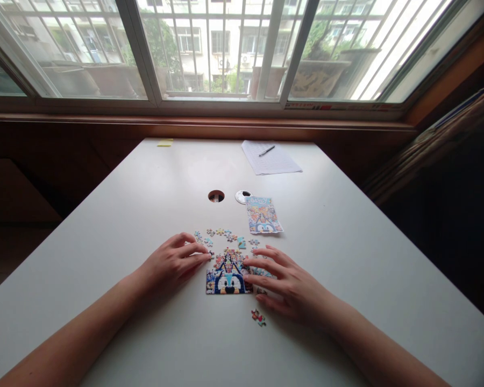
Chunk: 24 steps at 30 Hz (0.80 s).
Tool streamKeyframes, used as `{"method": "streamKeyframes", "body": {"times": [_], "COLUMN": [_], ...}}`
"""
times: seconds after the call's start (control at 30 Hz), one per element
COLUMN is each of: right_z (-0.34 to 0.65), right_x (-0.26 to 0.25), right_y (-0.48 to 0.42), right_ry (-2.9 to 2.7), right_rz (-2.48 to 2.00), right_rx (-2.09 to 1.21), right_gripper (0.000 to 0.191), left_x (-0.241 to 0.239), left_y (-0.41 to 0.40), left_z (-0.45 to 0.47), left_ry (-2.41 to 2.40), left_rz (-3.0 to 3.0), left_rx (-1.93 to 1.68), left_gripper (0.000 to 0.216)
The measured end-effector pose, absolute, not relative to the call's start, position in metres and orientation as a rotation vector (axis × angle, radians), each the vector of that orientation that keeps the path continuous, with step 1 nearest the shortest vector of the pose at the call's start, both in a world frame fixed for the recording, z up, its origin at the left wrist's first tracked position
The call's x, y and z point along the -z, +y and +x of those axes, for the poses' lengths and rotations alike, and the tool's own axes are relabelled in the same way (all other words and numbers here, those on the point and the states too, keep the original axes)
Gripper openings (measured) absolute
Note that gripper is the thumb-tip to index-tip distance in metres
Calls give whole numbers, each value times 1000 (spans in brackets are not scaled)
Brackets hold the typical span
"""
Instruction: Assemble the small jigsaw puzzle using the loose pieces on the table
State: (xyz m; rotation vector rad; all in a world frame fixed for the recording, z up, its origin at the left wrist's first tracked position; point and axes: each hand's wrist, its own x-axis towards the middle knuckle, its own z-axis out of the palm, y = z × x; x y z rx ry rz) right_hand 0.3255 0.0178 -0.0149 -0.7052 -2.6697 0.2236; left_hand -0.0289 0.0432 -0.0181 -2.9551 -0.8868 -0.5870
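A partly assembled jigsaw puzzle (229, 279) with a blue dog's face lies flat on the white table. At its upper left, my left hand (181, 258) pinches a small dark puzzle piece (211, 255) between thumb and fingers. My right hand (284, 279) is open, its fingers spread over the puzzle's right edge and some loose pieces, partly hiding them. Beyond the puzzle, several loose puzzle pieces (226, 234) are scattered in an arc. A few joined reddish and green pieces (258, 317) sit nearer to me, below my right hand.
A picture sheet (264, 216) of the puzzle's design lies behind my right hand. Farther back are a round cable hole (216, 196), its loose cover (242, 196), papers (271, 161) with a pen (267, 151), and a yellow sticky note (165, 142). A barred window stands behind the table.
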Motion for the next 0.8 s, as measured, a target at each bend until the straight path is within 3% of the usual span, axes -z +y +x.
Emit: {"method": "streamKeyframes", "body": {"times": [0.8], "right_z": [328], "right_x": [10], "right_y": [18], "right_ry": [-2628], "right_rz": [-695], "right_rx": [-199], "right_gripper": [39], "left_x": [12], "left_y": [42], "left_z": [-27], "left_ry": [-898], "left_rz": [-2968], "left_rx": [594], "left_gripper": [32]}}
